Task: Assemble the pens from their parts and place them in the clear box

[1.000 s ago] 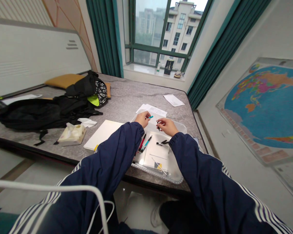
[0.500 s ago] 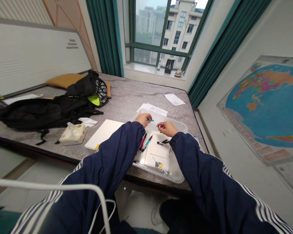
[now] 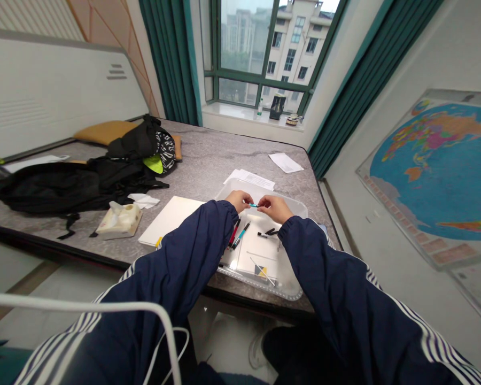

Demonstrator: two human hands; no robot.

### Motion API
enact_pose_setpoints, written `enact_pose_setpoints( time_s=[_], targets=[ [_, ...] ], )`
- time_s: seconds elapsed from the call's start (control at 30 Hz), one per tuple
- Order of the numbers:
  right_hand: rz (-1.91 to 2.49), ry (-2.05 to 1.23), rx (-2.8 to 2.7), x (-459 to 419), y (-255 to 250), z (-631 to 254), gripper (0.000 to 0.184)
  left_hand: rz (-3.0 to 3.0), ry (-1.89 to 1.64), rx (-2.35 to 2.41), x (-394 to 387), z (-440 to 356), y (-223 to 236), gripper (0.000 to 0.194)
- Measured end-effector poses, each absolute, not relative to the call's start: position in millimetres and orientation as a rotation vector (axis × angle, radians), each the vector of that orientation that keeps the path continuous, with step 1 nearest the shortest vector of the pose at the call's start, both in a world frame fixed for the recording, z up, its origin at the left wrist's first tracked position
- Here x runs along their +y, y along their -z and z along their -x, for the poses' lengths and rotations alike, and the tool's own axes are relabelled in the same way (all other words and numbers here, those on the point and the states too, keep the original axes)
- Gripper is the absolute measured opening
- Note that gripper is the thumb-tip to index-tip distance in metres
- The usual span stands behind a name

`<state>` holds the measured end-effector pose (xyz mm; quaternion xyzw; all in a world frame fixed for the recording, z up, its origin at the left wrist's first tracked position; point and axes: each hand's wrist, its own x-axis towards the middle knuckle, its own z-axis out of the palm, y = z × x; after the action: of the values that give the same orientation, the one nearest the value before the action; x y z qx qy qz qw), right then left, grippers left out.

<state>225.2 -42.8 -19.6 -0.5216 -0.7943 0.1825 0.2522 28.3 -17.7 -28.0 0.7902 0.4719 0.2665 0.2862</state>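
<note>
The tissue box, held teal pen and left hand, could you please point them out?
Tissue box (image 3: 124, 221): head view, middle of its body.
Held teal pen (image 3: 254, 205): head view, exposed teal section.
Left hand (image 3: 238, 201): head view, back of it.

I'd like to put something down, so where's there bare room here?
Widest: the grey surface between the black bag, the windowsill and the papers behind the tray. Smaller: right of those papers, between the single sheet and tray. Crowded: the tray, with pens and black pieces near the left hand and right hand, and around the tissue box.
</note>
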Motion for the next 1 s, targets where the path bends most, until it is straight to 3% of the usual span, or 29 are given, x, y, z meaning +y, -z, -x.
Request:
enact_pose_setpoints(
  time_s=[0.43,0.73,1.0],
  targets=[
    [1.355,-0.530,-2.125,-43.3,18.3,-224.8,0.005,-2.195,-0.769,1.248,-15.6,-26.1,27.4,0.021],
    [1.281,-0.964,-1.885,-40.4,26.7,-222.2,0.010,-2.229,-0.736,1.260,-17.4,-26.6,22.5,0.021],
    [1.308,-1.070,-1.869,-37.2,31.1,-221.1,0.007,-2.234,-0.699,1.136,-17.2,-29.8,32.6,0.016]
  ],
)
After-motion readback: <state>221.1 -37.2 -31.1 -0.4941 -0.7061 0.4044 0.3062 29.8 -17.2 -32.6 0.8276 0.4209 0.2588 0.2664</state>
